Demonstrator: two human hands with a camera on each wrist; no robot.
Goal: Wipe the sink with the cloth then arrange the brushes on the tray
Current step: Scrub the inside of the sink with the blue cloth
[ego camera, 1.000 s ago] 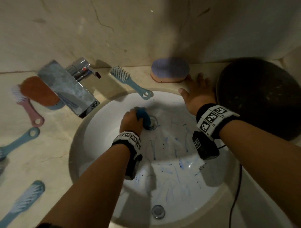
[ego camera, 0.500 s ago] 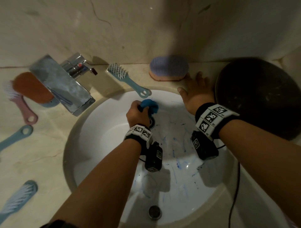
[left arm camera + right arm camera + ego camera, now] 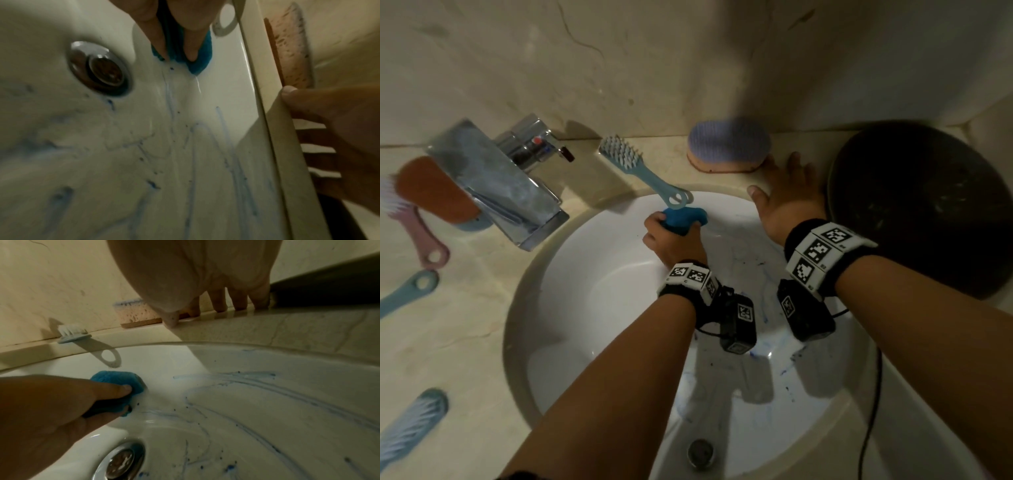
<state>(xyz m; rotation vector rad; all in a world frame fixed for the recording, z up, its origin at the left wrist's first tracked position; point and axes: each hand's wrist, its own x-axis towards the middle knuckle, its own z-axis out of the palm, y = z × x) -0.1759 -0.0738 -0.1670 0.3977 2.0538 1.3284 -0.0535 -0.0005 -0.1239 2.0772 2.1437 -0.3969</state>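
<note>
My left hand grips a bunched blue cloth and presses it against the far wall of the white sink, just under the rim and beyond the drain. Blue streaks mark the basin to the right. My right hand lies flat with spread fingers on the counter at the sink's far right edge. A light blue brush lies on the rim, its handle loop over the basin. The dark round tray stands at the right.
A chrome tap overhangs the sink at left. A purple-topped sponge sits by the wall. On the left counter lie an orange brush, a pink brush and two light blue brushes. A black cable hangs at right.
My left hand has carried the cloth from the drain up the far wall of the basin toward the rim. The right hand has stayed flat on the counter.
</note>
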